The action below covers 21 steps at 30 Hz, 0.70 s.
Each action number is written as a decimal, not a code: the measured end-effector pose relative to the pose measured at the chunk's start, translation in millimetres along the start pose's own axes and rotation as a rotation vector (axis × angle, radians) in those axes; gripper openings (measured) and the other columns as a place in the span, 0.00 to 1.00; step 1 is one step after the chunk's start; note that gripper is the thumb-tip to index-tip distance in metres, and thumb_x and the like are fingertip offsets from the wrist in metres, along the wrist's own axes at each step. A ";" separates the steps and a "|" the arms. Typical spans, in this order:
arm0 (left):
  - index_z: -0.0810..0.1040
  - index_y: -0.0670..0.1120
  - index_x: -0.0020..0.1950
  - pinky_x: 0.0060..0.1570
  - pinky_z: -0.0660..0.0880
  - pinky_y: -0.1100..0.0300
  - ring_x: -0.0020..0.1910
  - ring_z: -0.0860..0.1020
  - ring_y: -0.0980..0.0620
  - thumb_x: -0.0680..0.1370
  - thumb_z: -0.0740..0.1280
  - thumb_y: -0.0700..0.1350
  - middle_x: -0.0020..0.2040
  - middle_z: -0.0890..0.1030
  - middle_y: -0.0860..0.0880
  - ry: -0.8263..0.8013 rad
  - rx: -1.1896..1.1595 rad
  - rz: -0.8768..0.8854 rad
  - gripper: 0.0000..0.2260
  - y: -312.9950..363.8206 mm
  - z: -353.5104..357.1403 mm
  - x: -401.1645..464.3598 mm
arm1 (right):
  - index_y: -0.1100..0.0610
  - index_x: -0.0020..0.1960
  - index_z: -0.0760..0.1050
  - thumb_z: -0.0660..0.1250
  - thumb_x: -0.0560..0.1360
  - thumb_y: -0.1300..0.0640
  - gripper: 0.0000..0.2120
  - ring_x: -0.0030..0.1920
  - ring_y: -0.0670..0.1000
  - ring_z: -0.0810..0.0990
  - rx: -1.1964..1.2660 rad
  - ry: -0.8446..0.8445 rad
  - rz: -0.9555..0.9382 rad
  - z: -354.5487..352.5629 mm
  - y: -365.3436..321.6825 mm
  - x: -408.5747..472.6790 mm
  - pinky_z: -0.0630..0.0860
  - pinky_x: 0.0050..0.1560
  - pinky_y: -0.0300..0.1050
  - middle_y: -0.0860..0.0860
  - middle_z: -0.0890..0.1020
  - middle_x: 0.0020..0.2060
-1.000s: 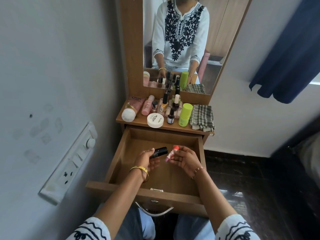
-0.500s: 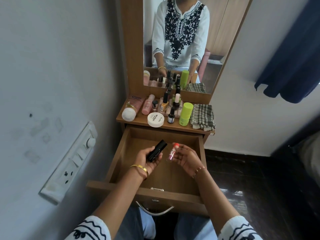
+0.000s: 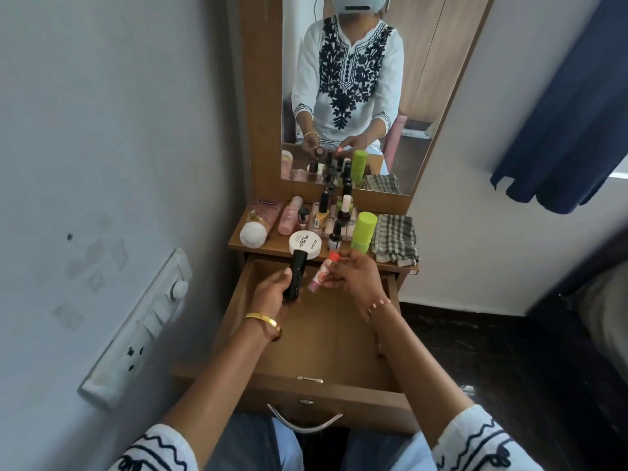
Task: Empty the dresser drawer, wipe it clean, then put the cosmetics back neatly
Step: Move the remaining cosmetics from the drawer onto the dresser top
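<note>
Drawer [image 3: 316, 338]: head view. Pulled fully out below the dresser top [image 3: 272, 244], wooden floor bare, curved metal handle [image 3: 304, 419] on the front.

Left hand [image 3: 272, 297]: over the drawer's back left, fingers curled round a black tube [image 3: 296, 275] held nearly upright, upper end overlapping the white jar [image 3: 305, 244] in view. Gold bangle [image 3: 263, 321] on the wrist.

Right hand [image 3: 356, 278]: over the drawer's back right, pinching a pink tube [image 3: 323, 273] with red cap, tilted, cap end up and right. Beaded bracelet [image 3: 379, 305] on the wrist. The two tubes near each other, apart.

Dresser top, left to right: pink bottle [image 3: 258, 224] with white cap, lying down; slim pink bottle [image 3: 289, 217]; white jar at front edge; cluster of nail polish bottles [image 3: 331, 215], upright; green stick [image 3: 363, 231], upright; folded checked cloth [image 3: 394, 239] at right end.

Mirror [image 3: 356, 96]: above the top, reflecting both hands and the row of cosmetics.

Left wall: switch panel [image 3: 142, 331]. Right: blue curtain [image 3: 571, 113], dark floor [image 3: 492, 351].
</note>
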State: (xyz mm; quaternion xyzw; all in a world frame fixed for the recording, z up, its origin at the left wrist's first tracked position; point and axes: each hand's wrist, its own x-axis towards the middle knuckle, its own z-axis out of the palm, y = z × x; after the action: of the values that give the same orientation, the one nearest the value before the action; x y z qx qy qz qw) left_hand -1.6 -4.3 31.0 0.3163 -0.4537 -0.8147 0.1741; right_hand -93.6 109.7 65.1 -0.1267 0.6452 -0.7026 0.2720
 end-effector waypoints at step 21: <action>0.75 0.46 0.59 0.55 0.77 0.49 0.55 0.78 0.41 0.68 0.73 0.39 0.57 0.81 0.43 0.171 1.039 0.649 0.20 93.3 -0.1 50.4 | 0.60 0.53 0.76 0.64 0.72 0.68 0.11 0.42 0.49 0.75 -0.885 0.018 -0.355 70.2 -66.2 66.2 0.72 0.43 0.41 0.52 0.77 0.40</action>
State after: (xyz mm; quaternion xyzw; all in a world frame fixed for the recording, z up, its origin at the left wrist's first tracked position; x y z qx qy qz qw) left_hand -39.1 -82.4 92.2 0.2699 -0.8487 -0.3645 0.2722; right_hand -125.2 16.0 127.7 -0.3325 0.8532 -0.3970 0.0618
